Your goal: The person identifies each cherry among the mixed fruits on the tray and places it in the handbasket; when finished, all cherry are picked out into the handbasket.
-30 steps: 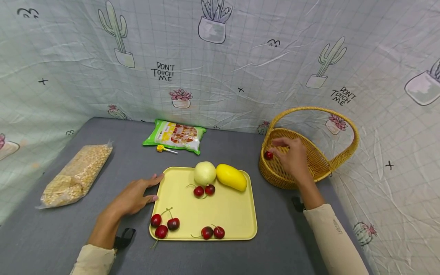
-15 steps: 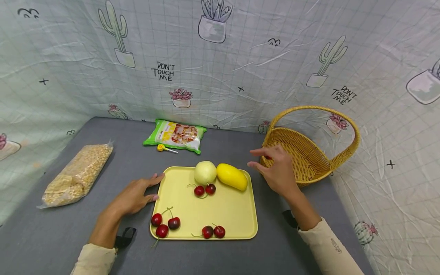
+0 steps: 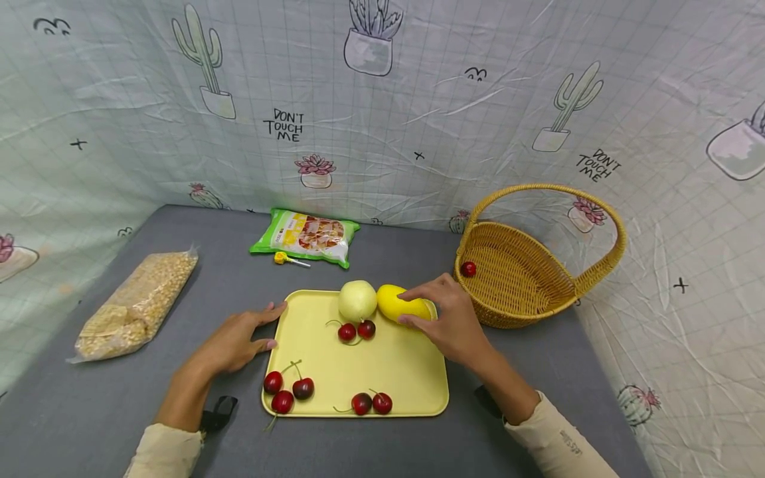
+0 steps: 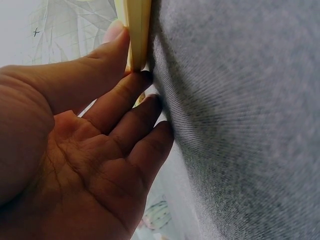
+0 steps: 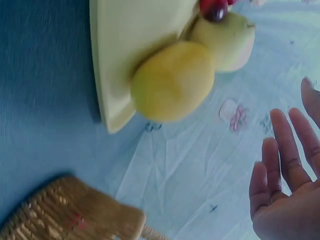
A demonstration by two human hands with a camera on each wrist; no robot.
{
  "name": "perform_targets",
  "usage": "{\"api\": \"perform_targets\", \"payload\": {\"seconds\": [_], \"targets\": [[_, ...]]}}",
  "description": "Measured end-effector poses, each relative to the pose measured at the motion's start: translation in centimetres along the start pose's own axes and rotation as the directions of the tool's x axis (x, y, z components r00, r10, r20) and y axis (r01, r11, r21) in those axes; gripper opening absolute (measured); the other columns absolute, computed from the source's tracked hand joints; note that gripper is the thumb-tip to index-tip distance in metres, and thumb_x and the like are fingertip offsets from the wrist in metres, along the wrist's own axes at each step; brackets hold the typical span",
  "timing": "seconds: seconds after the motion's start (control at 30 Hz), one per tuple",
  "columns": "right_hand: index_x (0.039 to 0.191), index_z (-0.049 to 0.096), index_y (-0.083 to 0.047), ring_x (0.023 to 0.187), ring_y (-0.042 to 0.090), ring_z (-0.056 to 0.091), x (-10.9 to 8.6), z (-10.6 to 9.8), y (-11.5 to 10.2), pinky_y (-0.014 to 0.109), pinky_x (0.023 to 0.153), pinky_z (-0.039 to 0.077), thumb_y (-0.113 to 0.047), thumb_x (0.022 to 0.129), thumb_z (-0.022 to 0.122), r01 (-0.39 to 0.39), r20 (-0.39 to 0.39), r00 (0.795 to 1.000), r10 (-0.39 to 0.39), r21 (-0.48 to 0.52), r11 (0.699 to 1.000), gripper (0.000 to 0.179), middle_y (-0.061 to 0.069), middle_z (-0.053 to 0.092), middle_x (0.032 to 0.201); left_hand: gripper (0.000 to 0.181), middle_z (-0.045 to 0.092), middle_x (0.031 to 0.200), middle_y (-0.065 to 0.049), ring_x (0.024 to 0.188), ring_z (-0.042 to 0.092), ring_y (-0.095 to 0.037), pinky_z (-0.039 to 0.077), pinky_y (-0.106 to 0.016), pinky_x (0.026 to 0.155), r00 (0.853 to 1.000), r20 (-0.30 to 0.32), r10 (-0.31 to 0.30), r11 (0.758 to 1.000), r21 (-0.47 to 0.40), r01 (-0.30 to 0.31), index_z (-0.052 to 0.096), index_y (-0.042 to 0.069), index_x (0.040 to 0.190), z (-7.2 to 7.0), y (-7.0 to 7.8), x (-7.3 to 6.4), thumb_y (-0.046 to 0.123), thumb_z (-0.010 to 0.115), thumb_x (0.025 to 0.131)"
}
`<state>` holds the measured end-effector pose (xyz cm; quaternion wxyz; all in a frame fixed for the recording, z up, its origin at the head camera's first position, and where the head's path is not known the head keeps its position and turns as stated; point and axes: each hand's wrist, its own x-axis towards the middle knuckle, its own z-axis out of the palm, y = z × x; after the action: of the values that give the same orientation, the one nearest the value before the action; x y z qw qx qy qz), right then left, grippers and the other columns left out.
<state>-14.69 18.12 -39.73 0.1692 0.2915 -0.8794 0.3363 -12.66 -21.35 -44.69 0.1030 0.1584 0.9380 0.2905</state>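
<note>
Both hands relaxed, grasping nothing: left hand [image 3: 236, 342] against the left rim of the pale-yellow rectangular tray [image 3: 335, 372], right hand [image 3: 457, 322] with thumb and forefinger apart at the smooth yellow oval mango [image 3: 391, 304], centre frame. Probably best pinched across its width, sparing the round pale-green fruit [image 3: 357, 302] just beside. Narrow gap of grey tabletop [image 3: 469, 435] towards the golden-brown wicker basket [image 3: 514, 279], right of frame; clear both rims.

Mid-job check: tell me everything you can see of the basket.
The golden basket looks like woven wicker, an open bowl with one arched handle raised over it. It stands upright on the gray table, right of the yellow tray and apart from it. A red cherry lies inside near its left end. Nothing is gripping it.
</note>
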Motion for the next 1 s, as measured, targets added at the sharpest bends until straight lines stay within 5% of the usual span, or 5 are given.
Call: {"api": "perform_targets", "payload": {"seconds": [0.43, 0.67, 1.0], "targets": [[0.11, 0.084, -0.019, 0.093, 0.021, 0.061, -0.6, 3.1, -1.3, 0.038, 0.088, 0.05, -0.022, 0.08, 0.094, 0.018, 0.163, 0.986, -0.018, 0.004, 1.0, 0.032, -0.007, 0.082, 0.108, 0.07, 0.042, 0.159, -0.036, 0.147, 0.042, -0.058, 0.041, -0.071, 0.114, 1.0, 0.011, -0.015, 1.0, -0.01, 0.015, 0.047, 0.004, 0.16, 0.1, -0.1, 0.0, 0.014, 0.077, 0.097], [0.114, 0.082, -0.014, 0.091, 0.023, 0.067, -0.5, 4.3, -1.7, 0.029, 0.078, 0.054, -0.016, 0.083, 0.092, -0.04, 0.288, 0.957, 0.029, 0.034, 0.999, 0.033, 0.0, 0.081, 0.108, 0.071, 0.041, 0.159, -0.036, 0.146, 0.042, -0.058, 0.041, -0.071, 0.113, 1.0, 0.015, -0.02, 1.0, -0.005, 0.02, 0.047, 0.005, 0.16, 0.1, -0.2, 0.0, 0.015, 0.077, 0.097], [0.116, 0.082, -0.012, 0.097, 0.021, 0.066, -0.2, 5.4, -2.1, 0.031, 0.081, 0.054, -0.016, 0.087, 0.089, -0.055, 0.388, 0.919, 0.061, -0.027, 0.998, 0.031, 0.001, 0.081, 0.114, 0.071, 0.042, 0.159, -0.036, 0.146, 0.042, -0.058, 0.041, -0.072, 0.112, 1.0, 0.013, -0.018, 1.0, 0.0, 0.018, 0.048, 0.005, 0.16, 0.1, -0.3, -0.1, 0.015, 0.078, 0.097]]}}
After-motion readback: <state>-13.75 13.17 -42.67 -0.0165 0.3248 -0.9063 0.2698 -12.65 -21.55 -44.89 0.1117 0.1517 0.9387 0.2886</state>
